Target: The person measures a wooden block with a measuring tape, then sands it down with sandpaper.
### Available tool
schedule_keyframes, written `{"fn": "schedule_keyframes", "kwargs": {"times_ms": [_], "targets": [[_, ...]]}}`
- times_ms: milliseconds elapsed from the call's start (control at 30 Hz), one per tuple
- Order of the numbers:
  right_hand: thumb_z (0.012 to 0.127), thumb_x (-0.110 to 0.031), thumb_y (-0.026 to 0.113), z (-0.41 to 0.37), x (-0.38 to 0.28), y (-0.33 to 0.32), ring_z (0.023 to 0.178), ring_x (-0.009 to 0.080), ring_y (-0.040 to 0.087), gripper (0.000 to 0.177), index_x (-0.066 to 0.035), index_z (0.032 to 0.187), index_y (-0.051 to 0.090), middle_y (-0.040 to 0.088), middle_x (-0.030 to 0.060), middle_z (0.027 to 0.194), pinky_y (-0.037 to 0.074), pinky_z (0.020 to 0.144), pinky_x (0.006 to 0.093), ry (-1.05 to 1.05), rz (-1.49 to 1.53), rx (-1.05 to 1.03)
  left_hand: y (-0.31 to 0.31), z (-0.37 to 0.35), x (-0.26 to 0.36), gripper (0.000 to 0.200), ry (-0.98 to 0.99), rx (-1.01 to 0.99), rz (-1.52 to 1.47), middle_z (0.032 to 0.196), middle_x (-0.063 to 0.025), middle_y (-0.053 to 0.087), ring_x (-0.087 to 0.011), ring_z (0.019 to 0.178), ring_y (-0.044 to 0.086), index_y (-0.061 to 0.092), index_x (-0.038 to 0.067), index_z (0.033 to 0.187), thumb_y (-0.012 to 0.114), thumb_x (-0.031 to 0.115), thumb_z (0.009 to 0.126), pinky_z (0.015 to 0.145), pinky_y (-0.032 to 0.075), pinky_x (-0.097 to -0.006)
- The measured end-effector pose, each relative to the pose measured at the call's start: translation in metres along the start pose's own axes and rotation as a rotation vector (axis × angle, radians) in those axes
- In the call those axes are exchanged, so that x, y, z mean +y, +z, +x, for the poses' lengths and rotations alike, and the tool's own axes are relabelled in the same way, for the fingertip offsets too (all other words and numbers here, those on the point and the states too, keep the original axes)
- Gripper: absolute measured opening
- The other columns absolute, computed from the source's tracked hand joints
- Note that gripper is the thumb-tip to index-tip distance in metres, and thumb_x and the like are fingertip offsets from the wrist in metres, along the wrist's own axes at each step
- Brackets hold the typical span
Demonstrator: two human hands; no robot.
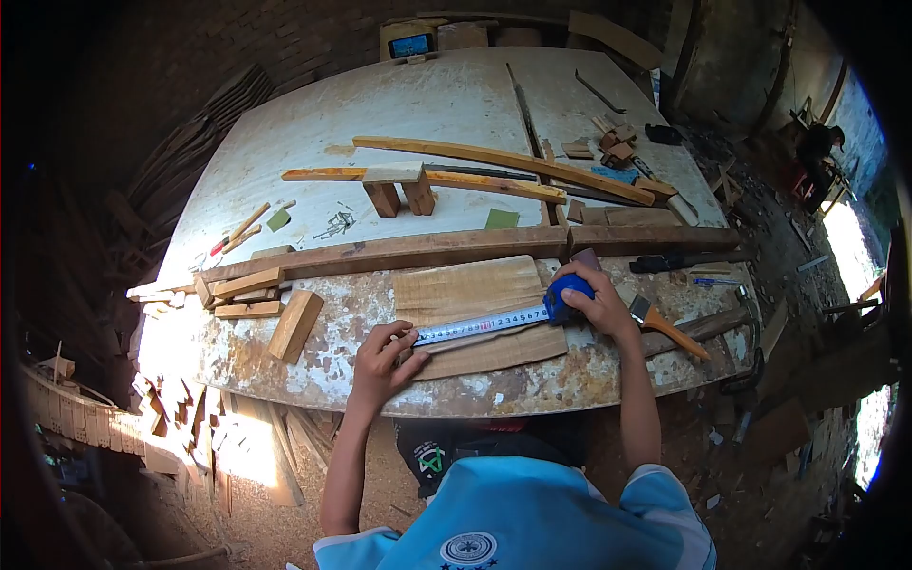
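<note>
A blue tape measure (568, 296) sits in my right hand (596, 302), its case close to the right edge of a wooden board (475, 283). The drawn-out blade (483, 324) runs leftward across the board, with its numbers facing up. At the blade's left end, my left hand (388, 353) pinches the tip by the board's left edge. A lengthwise split or dark line shows in the board just below the blade. To the right of my right hand lies a paintbrush (670, 329) with an orange handle.
A long timber (380, 255) spans the worktable (332, 366) behind the board. Wood blocks (296, 325) lie on the left. Farther back are wooden strips (503, 163), scattered nails (335, 224) and a propped phone (410, 45). Another person (817, 157) is at the far right.
</note>
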State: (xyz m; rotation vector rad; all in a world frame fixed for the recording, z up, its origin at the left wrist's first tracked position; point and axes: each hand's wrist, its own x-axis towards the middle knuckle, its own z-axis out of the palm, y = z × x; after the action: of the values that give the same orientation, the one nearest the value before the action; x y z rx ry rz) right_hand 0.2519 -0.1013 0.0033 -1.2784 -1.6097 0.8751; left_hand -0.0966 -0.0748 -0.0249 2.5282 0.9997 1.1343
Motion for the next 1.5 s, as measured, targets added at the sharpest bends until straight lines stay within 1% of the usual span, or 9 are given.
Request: {"fn": "schedule_keyframes", "kwargs": {"times_ms": [133, 267, 367, 567, 1000, 1033, 1267, 1400, 1500], "targets": [[0.075, -0.044, 0.058, 0.000, 0.003, 0.002, 0.081, 0.0192, 0.055, 0.045, -0.004, 0.096, 0.058, 0.057, 0.0087, 0.086, 0.043, 0.076, 0.0311, -0.022, -0.026, 0.024, -0.001, 0.003, 0.002, 0.013, 0.002, 0.019, 0.006, 0.093, -0.0115, 0.061, -0.0274, 0.085, 0.058, 0.063, 0.000, 0.085, 0.067, 0.006, 0.075, 0.071, 0.048, -0.0352], [0.079, -0.040, 0.060, 0.000, 0.005, -0.002, 0.088, 0.0211, 0.057, 0.039, -0.006, 0.098, 0.060, 0.060, 0.0092, 0.093, 0.044, 0.080, 0.0334, -0.011, -0.028, 0.014, -0.002, 0.003, 0.005, 0.012, -0.022, -0.005, -0.014, 0.094, -0.0104, 0.060, -0.0274, 0.090, 0.055, 0.063, 0.000, 0.087, 0.065, 0.005, 0.076, 0.077, 0.046, -0.0355], [0.077, -0.039, 0.062, -0.001, 0.004, -0.002, 0.089, 0.0208, 0.057, 0.040, -0.007, 0.100, 0.061, 0.060, 0.0085, 0.095, 0.044, 0.081, 0.0334, 0.018, 0.065, 0.000, -0.004, 0.000, 0.009, 0.016, -0.179, -0.034, -0.154, 0.096, -0.0104, 0.059, -0.0274, 0.094, 0.053, 0.063, 0.001, 0.091, 0.065, 0.006, 0.076, 0.082, 0.043, -0.0358], [0.072, -0.034, 0.068, -0.007, -0.004, -0.008, 0.091, 0.0196, 0.058, 0.045, -0.009, 0.108, 0.059, 0.060, 0.0080, 0.097, 0.044, 0.084, 0.0328, -0.009, -0.031, -0.074, -0.022, 0.012, 0.027, 0.025, -0.129, -0.153, -0.012, 0.099, -0.0106, 0.057, -0.0275, 0.098, 0.052, 0.063, 0.007, 0.100, 0.067, 0.010, 0.075, 0.087, 0.041, -0.0362], [0.066, -0.029, 0.073, -0.014, -0.020, -0.006, 0.088, 0.0207, 0.060, 0.048, -0.004, 0.105, 0.059, 0.062, 0.0093, 0.094, 0.046, 0.083, 0.0317, -0.107, -0.233, -0.100, -0.036, 0.028, 0.032, 0.009, -0.112, -0.337, -0.081, 0.082, -0.0110, 0.056, -0.0290, 0.086, 0.052, 0.058, 0.001, 0.080, 0.064, 0.005, 0.074, 0.077, 0.043, -0.0354], [0.064, -0.030, 0.073, -0.017, -0.023, -0.005, 0.092, 0.0221, 0.060, 0.049, -0.006, 0.105, 0.060, 0.062, 0.0113, 0.101, 0.047, 0.082, 0.0326, -0.089, -0.183, -0.112, -0.037, 0.029, 0.030, 0.009, -0.095, -0.337, -0.085, 0.082, -0.0111, 0.056, -0.0290, 0.085, 0.053, 0.058, 0.001, 0.080, 0.064, 0.004, 0.074, 0.076, 0.044, -0.0353], [0.062, -0.033, 0.074, -0.025, -0.060, 0.011, 0.097, 0.0282, 0.058, 0.064, -0.004, 0.115, 0.053, 0.059, 0.0163, 0.105, 0.047, 0.085, 0.0338, -0.240, -0.298, -0.282, -0.049, 0.049, 0.034, 0.009, -0.083, -0.362, -0.207, 0.081, -0.0116, 0.055, -0.0286, 0.078, 0.056, 0.058, 0.000, 0.080, 0.063, 0.002, 0.073, 0.068, 0.045, -0.0350], [0.067, -0.035, 0.068, -0.035, -0.093, 0.015, 0.093, 0.0312, 0.059, 0.064, -0.004, 0.120, 0.050, 0.060, 0.0200, 0.099, 0.047, 0.082, 0.0347, -0.010, -0.321, -0.550, -0.062, 0.067, 0.048, 0.009, 0.049, -0.383, -0.203, 0.081, -0.0110, 0.054, -0.0282, 0.077, 0.056, 0.058, 0.000, 0.080, 0.063, 0.002, 0.073, 0.067, 0.046, -0.0349], [0.066, -0.032, 0.069, -0.048, -0.086, 0.021, 0.090, 0.0298, 0.059, 0.068, -0.004, 0.124, 0.047, 0.060, 0.0175, 0.101, 0.046, 0.080, 0.0363, 0.009, -0.255, -0.614, -0.067, 0.073, 0.053, 0.009, 0.081, -0.459, -0.244, 0.082, -0.0104, 0.054, -0.0283, 0.078, 0.056, 0.059, 0.001, 0.080, 0.063, 0.002, 0.073, 0.068, 0.046, -0.0350]]}}
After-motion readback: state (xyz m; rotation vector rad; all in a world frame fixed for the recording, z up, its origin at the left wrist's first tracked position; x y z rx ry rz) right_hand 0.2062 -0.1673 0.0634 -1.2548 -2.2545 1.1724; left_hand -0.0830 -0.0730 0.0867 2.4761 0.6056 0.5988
